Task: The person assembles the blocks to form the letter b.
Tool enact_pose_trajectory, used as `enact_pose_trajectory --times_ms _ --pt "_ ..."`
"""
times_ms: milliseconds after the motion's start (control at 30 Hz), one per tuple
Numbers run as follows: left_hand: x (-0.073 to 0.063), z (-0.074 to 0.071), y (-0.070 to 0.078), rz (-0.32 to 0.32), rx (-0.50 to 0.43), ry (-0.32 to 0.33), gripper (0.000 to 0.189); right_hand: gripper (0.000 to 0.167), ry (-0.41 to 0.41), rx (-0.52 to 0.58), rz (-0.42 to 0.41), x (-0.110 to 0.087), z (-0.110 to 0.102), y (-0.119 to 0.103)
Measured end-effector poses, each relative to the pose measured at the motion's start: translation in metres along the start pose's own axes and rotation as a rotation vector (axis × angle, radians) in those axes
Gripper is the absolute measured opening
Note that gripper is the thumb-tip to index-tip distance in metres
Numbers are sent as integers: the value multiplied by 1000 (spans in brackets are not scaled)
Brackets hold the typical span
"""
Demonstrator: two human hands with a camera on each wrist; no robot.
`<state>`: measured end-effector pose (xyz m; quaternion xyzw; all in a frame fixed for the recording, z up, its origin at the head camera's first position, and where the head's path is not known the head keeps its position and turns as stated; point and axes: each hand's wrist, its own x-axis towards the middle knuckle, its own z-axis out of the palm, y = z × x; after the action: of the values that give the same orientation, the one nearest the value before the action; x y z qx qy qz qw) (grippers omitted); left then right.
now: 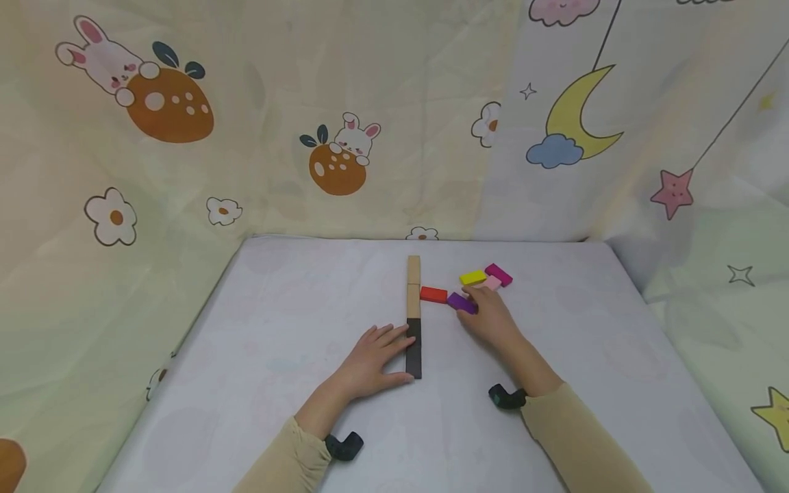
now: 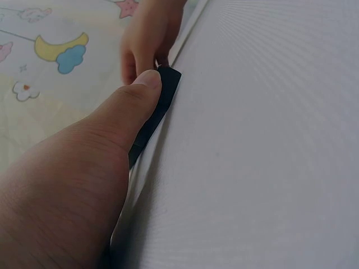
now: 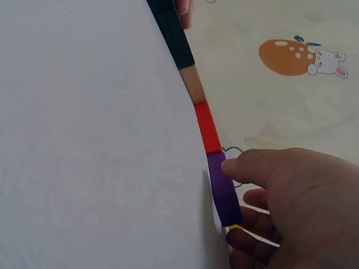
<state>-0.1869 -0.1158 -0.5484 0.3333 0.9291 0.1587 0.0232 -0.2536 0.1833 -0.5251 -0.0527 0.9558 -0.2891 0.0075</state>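
A straight row of blocks lies on the table, with tan blocks (image 1: pixel 414 301) at the far end and black blocks (image 1: pixel 414 363) at the near end. My left hand (image 1: pixel 372 363) touches the black part from the left, its fingers extended and its thumb at the near end. To the right of the tan part lies a red block (image 1: pixel 434 294), set crosswise to the row. My right hand (image 1: pixel 490 318) pinches a purple block (image 1: pixel 461 303) between thumb and fingers. The purple block sits at the red block's right end, slightly angled in the head view.
Beyond my right hand lie a yellow block (image 1: pixel 472 277), a pink block (image 1: pixel 492 283) and a magenta block (image 1: pixel 498 274), close together. The white-covered table (image 1: pixel 296 294) ends at a printed cloth backdrop (image 1: pixel 419 157). A small black device (image 1: pixel 507 397) is strapped at the right wrist.
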Motion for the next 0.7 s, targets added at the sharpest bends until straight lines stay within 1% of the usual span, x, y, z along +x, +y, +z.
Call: enact_pose_trajectory --times_ms 67,200,300,500,700 --pt "0 -1 0 -1 -1 -3 75 60 -3 -5 3 -3 -2 2" --pt "1 -2 0 1 -10 -8 75 61 -24 -8 39 -9 -4 7" --pt "0 -2 0 -2 -14 -5 75 58 -32 5 50 -13 -5 11" --pt "-1 -2 0 -1 -13 -4 75 45 -20 30 33 -14 -5 15" --pt "-1 -2 1 1 -18 -6 75 44 -25 40 37 -14 -5 17"
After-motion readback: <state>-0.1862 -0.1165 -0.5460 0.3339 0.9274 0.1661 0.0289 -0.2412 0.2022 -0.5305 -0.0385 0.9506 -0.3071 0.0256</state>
